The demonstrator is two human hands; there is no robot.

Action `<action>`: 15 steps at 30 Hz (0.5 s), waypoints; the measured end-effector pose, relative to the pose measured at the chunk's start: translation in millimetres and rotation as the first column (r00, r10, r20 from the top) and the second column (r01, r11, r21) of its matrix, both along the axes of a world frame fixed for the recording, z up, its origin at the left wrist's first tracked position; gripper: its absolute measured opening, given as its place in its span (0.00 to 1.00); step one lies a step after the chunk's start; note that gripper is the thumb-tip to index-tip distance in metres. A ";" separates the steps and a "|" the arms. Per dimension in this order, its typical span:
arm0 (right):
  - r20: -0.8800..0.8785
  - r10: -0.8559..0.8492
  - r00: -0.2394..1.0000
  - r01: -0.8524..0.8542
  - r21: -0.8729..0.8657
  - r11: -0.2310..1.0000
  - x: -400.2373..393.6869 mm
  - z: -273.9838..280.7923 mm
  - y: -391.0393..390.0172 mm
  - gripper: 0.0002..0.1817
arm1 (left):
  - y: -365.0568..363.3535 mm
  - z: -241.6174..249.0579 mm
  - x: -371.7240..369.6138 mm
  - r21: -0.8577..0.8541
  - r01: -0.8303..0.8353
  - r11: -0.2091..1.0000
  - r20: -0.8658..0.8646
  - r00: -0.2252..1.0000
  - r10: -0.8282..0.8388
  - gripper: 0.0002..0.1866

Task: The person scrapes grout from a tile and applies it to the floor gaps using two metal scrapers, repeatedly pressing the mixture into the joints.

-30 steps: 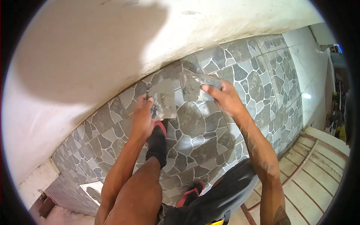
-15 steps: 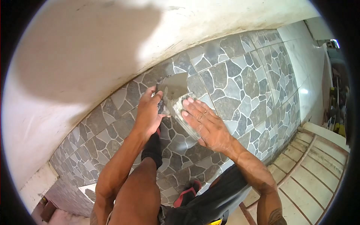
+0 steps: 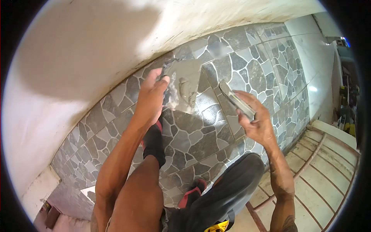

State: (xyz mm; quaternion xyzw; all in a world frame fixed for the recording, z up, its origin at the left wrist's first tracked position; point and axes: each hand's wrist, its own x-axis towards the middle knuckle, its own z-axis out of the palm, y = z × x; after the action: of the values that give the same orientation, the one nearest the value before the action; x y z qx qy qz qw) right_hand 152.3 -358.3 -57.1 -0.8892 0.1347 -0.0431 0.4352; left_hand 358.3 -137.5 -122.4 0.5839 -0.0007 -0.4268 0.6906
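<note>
My left hand (image 3: 152,92) grips the left edge of a flat plate smeared with grey mortar (image 3: 187,83), thumb on top. A thicker lump of mortar lies near its middle. To the right, my right hand (image 3: 257,120) is closed around a slim rectangular block (image 3: 241,103), turned nearly edge-on, with a dark thin edge and pale side. Its exact kind is not clear. The two held things are apart, both above the stone-patterned tile floor (image 3: 201,150).
A pale wall (image 3: 96,46) curves along the left and top. Brown metal bars (image 3: 309,166) over a pale surface stand at the lower right. My feet in red-strapped sandals (image 3: 189,195) rest on the tiles. Cluttered items (image 3: 348,116) sit at the far right.
My right hand has moved right, away from the mortar-covered plate, and turned the block from flat to edge-on. The plate in my left hand has come up slightly and shows more fully.
</note>
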 end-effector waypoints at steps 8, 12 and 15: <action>0.103 0.293 0.951 -0.264 -0.227 0.937 20.4 35.5 -2.7 0.34 | -2.2 5.2 4.3 0.052 0.139 0.989 0.046 0.989 -0.141 0.18; 0.023 0.454 0.891 -0.429 -0.288 0.856 26.4 44.5 2.8 0.41 | -7.0 4.0 4.2 0.054 0.200 0.978 0.041 0.978 -0.203 0.17; -0.034 0.511 0.859 -0.495 -0.311 0.811 33.1 49.9 7.8 0.44 | -13.7 3.9 4.0 -0.008 0.231 0.973 0.038 0.972 -0.230 0.15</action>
State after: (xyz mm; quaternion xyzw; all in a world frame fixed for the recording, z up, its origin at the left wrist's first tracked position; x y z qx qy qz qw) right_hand 185.4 -350.4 -7.1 -0.9484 -0.1249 0.0302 0.2899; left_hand 362.4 -151.2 -118.4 0.5831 -0.0837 -0.4934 0.6400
